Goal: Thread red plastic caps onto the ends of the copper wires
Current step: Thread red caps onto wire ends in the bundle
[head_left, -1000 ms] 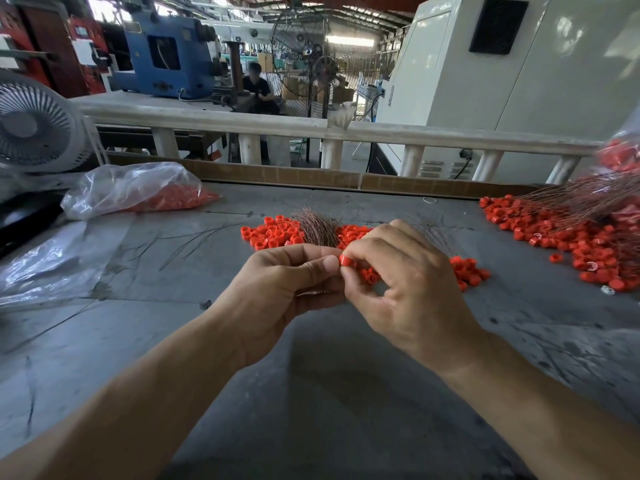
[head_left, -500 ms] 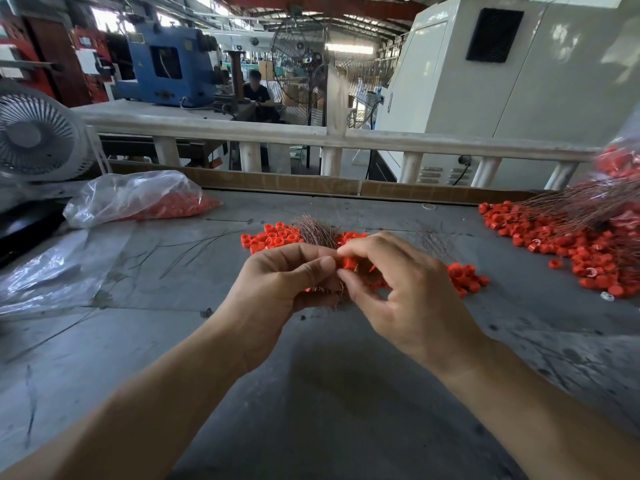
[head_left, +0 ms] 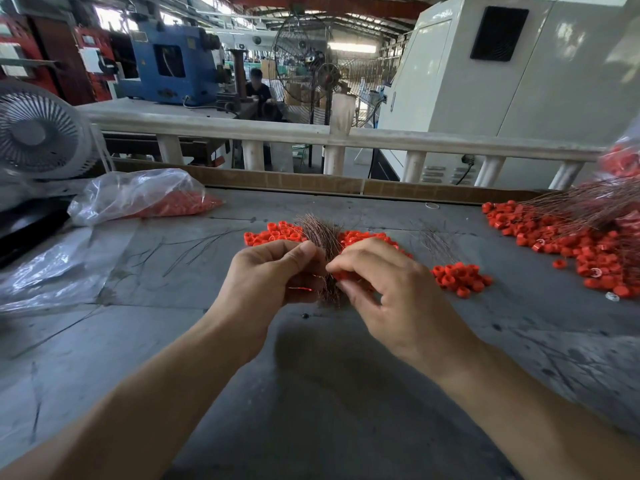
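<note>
My left hand [head_left: 273,275] pinches a thin copper wire between thumb and forefinger, just above the grey table. A bundle of copper wires [head_left: 323,237] lies between my hands, fanning away from me. My right hand [head_left: 384,289] pinches a red plastic cap [head_left: 341,274] right against the left thumb tip. The wire's end is hidden between the fingers. Loose red caps [head_left: 277,234] lie in a pile behind my hands, with more caps [head_left: 459,277] to the right of my right hand.
A large heap of red caps with copper wires [head_left: 568,233] covers the table's right side. A clear plastic bag of red caps [head_left: 145,199] lies back left, an empty plastic sheet [head_left: 52,271] in front of it. A fan [head_left: 38,133] stands far left. A cardboard strip [head_left: 294,183] lines the table's far edge.
My hands stay pressed together over the wire bundle. The right hand's fingers have shifted slightly on the cap, and the camera has tilted a little.
</note>
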Tool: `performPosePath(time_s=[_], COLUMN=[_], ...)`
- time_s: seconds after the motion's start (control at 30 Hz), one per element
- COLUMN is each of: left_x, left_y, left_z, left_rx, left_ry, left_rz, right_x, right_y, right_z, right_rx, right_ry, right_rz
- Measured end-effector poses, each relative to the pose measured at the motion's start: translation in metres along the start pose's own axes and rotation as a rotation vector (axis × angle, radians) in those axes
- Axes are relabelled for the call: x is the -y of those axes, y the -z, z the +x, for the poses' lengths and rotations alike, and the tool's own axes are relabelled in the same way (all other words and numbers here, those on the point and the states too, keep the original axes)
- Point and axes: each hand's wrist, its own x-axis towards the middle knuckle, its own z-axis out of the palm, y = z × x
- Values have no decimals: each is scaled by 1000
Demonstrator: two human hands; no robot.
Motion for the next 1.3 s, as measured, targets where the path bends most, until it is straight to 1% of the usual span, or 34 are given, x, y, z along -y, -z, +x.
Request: performPosePath(time_s=[0.17, 0.3, 0.57, 0.63, 0.7, 0.77, 0.83, 0.9, 0.93, 1.0, 1.07, 1.13, 1.23, 1.3], left_x=[-7, -9, -8, -7, -7, -8, -8, -6, -5, -1, 2, 6, 10, 11], left_y=[8, 15, 22, 23, 24, 25, 24, 22, 21, 20, 21, 24, 26, 27], left_z=[4, 8, 14, 15, 14, 13, 13, 13, 14, 16, 17, 20, 22, 23], left_rx=[-83, -116, -123, -95, -60, -44, -42, -54, -62, -71, -80, -93, -103, -107], left_ry=[2, -1, 18, 30, 28, 9, -15, -52, -71, -97, -121, -154, -195, -207], left_rz=[-42, 26, 183, 185, 160, 143, 168, 233, 274, 343, 394, 451, 536, 579], right_x=[-6, -7, -7, -8, -11, -14, -21, -33, -40, -58, -72, -82, -91, -93], right_y=[-2, -2, 1, 1, 1, 3, 9, 16, 20, 28, 38, 47, 53, 53], right_z=[-2, -2, -1, -1, -1, 0, 1, 1, 1, -1, -4, -6, -9, -10], right_rx=[79, 106, 141, 140, 102, 17, -120, -238, -265, -266, -229, -188, -122, -72], right_ry=[2, -11, 14, 10, -12, -81, -186, -326, -413, -591, -727, -813, -915, -955], right_rz=[-46, -44, -24, -23, -27, -30, -52, -100, -132, -226, -353, -420, -449, -470])
